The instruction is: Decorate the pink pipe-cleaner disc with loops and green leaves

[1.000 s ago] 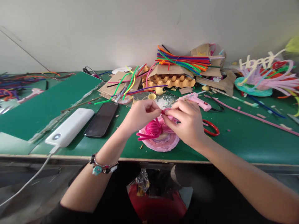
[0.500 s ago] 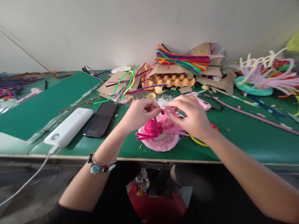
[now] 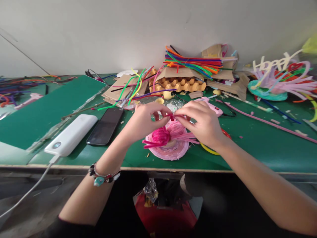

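Pinching a crimson stem point(image 3: 172, 118), left hand point(image 3: 148, 119) and right hand point(image 3: 202, 124) hover by the pink ornament point(image 3: 168, 142), at its twelve o'clock.

Dark pink strip point(image 3: 172, 117), partly hidden, is held raised near the far edge of the round pale-pink base point(image 3: 170, 155). Base laid flat; magenta wound ball point(image 3: 160, 136) seated on its left, lighter pink ball point(image 3: 176, 128) on its right.

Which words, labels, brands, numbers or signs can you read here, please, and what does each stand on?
"Happy": shaped in cream letters on the turquoise-based craft at right.
Too small to read: the round display on the white power bank.
I can read nothing else.
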The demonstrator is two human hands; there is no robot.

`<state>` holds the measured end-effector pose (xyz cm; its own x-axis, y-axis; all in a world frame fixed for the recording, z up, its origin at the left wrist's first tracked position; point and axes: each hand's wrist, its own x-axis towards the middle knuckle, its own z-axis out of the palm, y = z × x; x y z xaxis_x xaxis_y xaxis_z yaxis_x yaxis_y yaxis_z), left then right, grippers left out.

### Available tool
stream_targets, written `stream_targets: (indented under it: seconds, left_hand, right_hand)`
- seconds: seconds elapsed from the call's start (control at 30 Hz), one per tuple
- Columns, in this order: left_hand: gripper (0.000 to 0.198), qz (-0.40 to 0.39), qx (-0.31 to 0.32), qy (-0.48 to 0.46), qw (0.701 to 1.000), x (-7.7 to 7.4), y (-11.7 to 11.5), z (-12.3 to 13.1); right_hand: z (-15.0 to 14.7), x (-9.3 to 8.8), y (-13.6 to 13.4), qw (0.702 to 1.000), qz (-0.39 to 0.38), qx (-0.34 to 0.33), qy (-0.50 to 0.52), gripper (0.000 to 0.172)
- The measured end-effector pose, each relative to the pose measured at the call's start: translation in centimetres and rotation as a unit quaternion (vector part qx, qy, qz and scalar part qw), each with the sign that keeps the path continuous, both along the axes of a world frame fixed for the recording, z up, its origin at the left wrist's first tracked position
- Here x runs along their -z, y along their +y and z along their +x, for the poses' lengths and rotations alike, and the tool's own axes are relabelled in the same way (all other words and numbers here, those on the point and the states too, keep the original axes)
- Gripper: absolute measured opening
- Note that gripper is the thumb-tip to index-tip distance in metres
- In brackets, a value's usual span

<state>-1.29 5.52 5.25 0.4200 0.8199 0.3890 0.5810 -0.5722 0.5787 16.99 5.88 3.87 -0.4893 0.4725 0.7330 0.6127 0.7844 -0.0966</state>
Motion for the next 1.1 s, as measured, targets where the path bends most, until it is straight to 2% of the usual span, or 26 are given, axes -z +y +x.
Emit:
stream_targets:
  seconds: [0.13,0.3,0.63,0.83,1.1]
  left_hand:
    - [0.017,0.114,-0.032,0.117,0.986,-0.1,-0.5,0.1]
    - [0.018,0.157,-0.06,0.191,0.967,0.0,-0.7,0.5]
    - [0.014,0.154,-0.064,0.197,0.966,0.1,-0.5,0.4]
    - [0.015,0.119,-0.038,0.201,0.972,-0.2,-0.6,0.2]
    - [0.013,0.123,-0.027,0.207,0.97,-0.3,-0.6,0.1]
  right_hand:
    - [-0.1,0.0,0.0,1.0,-0.012,-0.001,0.006,0.006]
    - [-0.2,0.2,0.1,1.0,-0.012,-0.002,0.01,0.003]
    - [-0.6,1.3,0.2,1.0,0.001,-0.013,0.015,0.005]
    - [-0.8,1.3,0.3,1.0,-0.009,-0.022,0.014,0.005]
    - [-0.7,1.4,0.4,1.0,0.0,-0.019,0.012,0.006]
